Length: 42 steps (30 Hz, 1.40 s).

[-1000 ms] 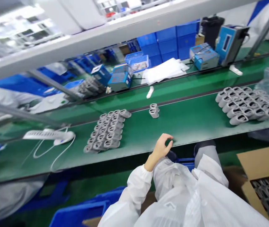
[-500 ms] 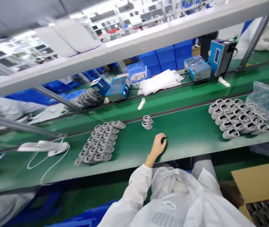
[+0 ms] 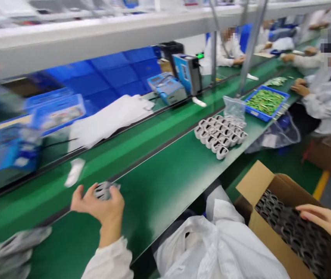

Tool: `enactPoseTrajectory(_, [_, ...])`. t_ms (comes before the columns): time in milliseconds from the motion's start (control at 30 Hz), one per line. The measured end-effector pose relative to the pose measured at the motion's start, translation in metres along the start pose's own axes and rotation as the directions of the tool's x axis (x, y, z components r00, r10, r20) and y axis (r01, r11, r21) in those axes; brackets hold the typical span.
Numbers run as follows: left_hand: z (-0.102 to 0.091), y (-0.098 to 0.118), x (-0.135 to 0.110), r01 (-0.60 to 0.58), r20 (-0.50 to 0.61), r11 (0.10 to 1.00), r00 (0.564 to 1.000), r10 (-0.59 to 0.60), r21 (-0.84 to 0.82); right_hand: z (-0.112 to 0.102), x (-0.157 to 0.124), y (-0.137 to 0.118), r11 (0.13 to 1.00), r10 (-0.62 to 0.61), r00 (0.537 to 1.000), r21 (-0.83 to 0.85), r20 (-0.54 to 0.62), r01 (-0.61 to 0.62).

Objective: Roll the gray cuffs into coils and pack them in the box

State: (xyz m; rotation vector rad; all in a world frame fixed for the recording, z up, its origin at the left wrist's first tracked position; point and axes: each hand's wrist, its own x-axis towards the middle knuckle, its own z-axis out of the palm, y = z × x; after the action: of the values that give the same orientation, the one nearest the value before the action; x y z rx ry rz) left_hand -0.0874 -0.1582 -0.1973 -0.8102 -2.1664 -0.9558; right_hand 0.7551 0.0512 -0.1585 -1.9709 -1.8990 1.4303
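My left hand [image 3: 95, 205] is curled around a grey oval plastic housing [image 3: 104, 190] above the green belt [image 3: 159, 186], and how many pieces it holds is hidden by the fingers. My right hand [image 3: 325, 221] is spread open over a cardboard box [image 3: 255, 182], close above the dark stacked housings [image 3: 287, 236] filling it. Further along the belt lies a block of similar grey housings [image 3: 219, 135], out of reach of both hands. Another group [image 3: 11, 252] shows blurred at the bottom left.
A blue tray of green circuit boards [image 3: 266, 101] and a clear plastic bag [image 3: 234, 108] stand beyond the housings. Co-workers sit along the bench, one close at the right [image 3: 328, 100]. A blue-fronted machine [image 3: 187, 73] stands on the far belt under a white shelf.
My view has swung to the right. My left hand has lifted grey housing off the belt and closed on it. My right hand has appeared over the box.
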Motion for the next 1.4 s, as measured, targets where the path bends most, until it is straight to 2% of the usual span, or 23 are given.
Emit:
enactPoseTrajectory(67, [0.015, 0.035, -0.003, -0.091, 0.055, 0.984, 0.993, 0.1, -0.154, 0.027, -0.01, 0.027, 0.987, 0.113, 0.993, 0.113, 0.022, -0.115])
enactPoseTrajectory(133, [0.032, 0.079, -0.018, -0.116, 0.183, 0.943, 0.967, 0.179, -0.312, 0.054, -0.003, 0.044, 0.981, 0.174, 0.984, 0.085, 0.032, -0.176])
enactPoseTrajectory(167, [0.04, 0.101, -0.029, -0.113, 0.272, 0.917, 0.935, 0.229, -0.383, 0.066, 0.003, 0.052, 0.976, 0.214, 0.976, 0.024, 0.028, -0.215])
enactPoseTrajectory(200, [0.048, 0.121, -0.041, -0.109, 0.364, 0.888, 0.885, 0.291, -0.446, 0.075, 0.01, 0.061, 0.965, 0.261, 0.965, 0.014, 0.009, -0.261])
enactPoseTrajectory(267, [0.062, 0.156, -0.068, -0.107, 0.512, 0.831, 0.743, 0.432, -0.546, 0.092, 0.022, 0.081, 0.938, 0.346, 0.937, 0.021, -0.044, -0.346])
enactPoseTrajectory(333, [0.071, 0.18, -0.09, -0.107, 0.586, 0.784, 0.604, 0.54, -0.612, 0.107, 0.031, 0.101, 0.901, 0.432, 0.894, 0.021, -0.115, -0.433])
enactPoseTrajectory(367, [0.073, 0.188, -0.099, -0.103, 0.605, 0.771, 0.56, 0.567, -0.628, 0.115, 0.034, 0.11, 0.878, 0.475, 0.867, 0.019, -0.15, -0.478])
enactPoseTrajectory(433, [0.074, 0.197, -0.11, -0.094, 0.627, 0.771, 0.524, 0.576, -0.63, 0.132, 0.04, 0.126, 0.831, 0.546, 0.809, 0.016, -0.218, -0.556])
enactPoseTrajectory(567, [0.071, 0.198, -0.115, -0.11, 0.636, 0.799, 0.547, 0.545, -0.591, 0.158, 0.053, 0.149, 0.77, 0.603, 0.719, 0.017, -0.345, -0.638])
enactPoseTrajectory(667, [0.07, 0.192, -0.113, -0.128, 0.639, 0.81, 0.551, 0.537, -0.572, 0.163, 0.058, 0.166, 0.736, 0.636, 0.669, 0.04, -0.385, -0.676])
enactPoseTrajectory(800, [0.07, 0.191, -0.113, -0.14, 0.663, 0.82, 0.521, 0.537, -0.554, 0.162, 0.053, 0.188, 0.729, 0.647, 0.664, 0.048, -0.375, -0.683])
enactPoseTrajectory(867, [0.069, 0.193, -0.113, -0.136, 0.662, 0.821, 0.525, 0.534, -0.555, 0.162, 0.049, 0.194, 0.735, 0.637, 0.669, 0.041, -0.383, -0.676])
enactPoseTrajectory(967, [0.067, 0.196, -0.113, -0.135, 0.648, 0.819, 0.545, 0.532, -0.558, 0.162, 0.043, 0.199, 0.747, 0.621, 0.688, 0.021, -0.375, -0.664])
enactPoseTrajectory(1100, [0.068, 0.193, -0.113, -0.131, 0.662, 0.824, 0.532, 0.528, -0.552, 0.155, 0.029, 0.203, 0.771, 0.602, 0.735, -0.014, -0.312, -0.637])
enactPoseTrajectory(1233, [0.077, 0.193, -0.111, -0.075, 0.672, 0.828, 0.546, 0.5, -0.555, 0.136, 0.02, 0.187, 0.791, 0.579, 0.779, -0.068, -0.243, -0.608])
enactPoseTrajectory(1333, [0.084, 0.22, -0.106, -0.044, 0.619, 0.791, 0.597, 0.511, -0.61, 0.115, 0.028, 0.152, 0.838, 0.513, 0.847, -0.13, -0.142, -0.53])
enactPoseTrajectory(1400, [0.094, 0.256, -0.096, -0.128, 0.54, 0.744, 0.609, 0.581, -0.655, 0.101, 0.041, 0.118, 0.903, 0.397, 0.918, -0.17, -0.015, -0.394])
